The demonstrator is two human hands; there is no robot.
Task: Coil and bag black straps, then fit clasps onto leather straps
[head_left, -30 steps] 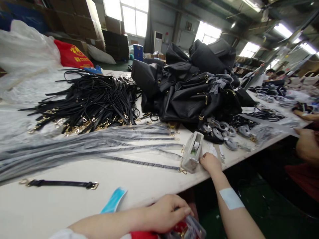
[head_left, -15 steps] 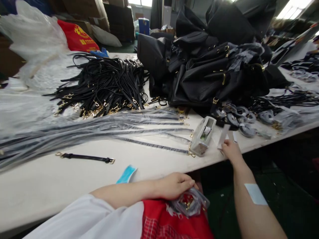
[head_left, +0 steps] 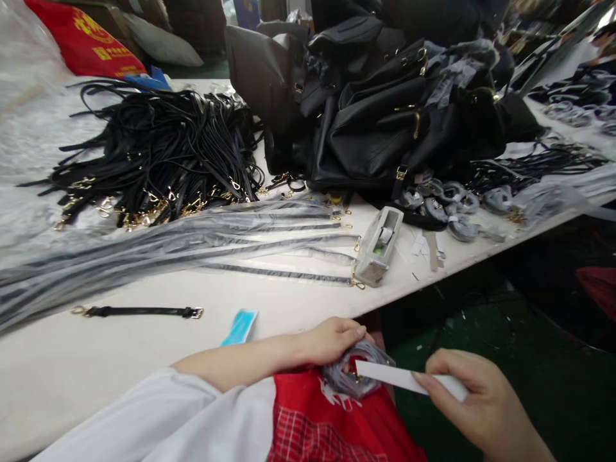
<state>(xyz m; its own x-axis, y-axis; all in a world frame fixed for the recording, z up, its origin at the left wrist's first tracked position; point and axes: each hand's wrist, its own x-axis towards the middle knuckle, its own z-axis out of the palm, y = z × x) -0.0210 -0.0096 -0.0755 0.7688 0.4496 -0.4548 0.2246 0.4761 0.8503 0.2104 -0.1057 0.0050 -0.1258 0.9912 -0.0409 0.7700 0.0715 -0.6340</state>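
Observation:
My left hand (head_left: 337, 340) is closed on a coiled strap (head_left: 339, 378) wrapped in clear plastic, held over my red apron (head_left: 312, 417). Gold metal shows within the coil. A white paper strip (head_left: 392, 376) is pinched between the thumb and fingers of my right hand (head_left: 466, 391). Its far end overlaps the coil in view; whether they touch I cannot tell. On the table ahead stands a tape dispenser (head_left: 380, 247), with several paper strips (head_left: 432, 249) lying to its right. A short black strap (head_left: 139, 312) with gold fittings lies flat at the left.
Plastic-sleeved straps (head_left: 168, 256) stretch across the table (head_left: 283, 298). Behind them lies a heap of black straps (head_left: 158, 147), with piled black bags (head_left: 375, 141) to its right. Several wrapped coils (head_left: 452, 205) sit near the bags. A blue packet (head_left: 239, 326) rests by the front edge.
My right hand has come back from the paper strips on the table to the coil, bringing one white strip. My left hand still holds the coil. The view has shifted slightly.

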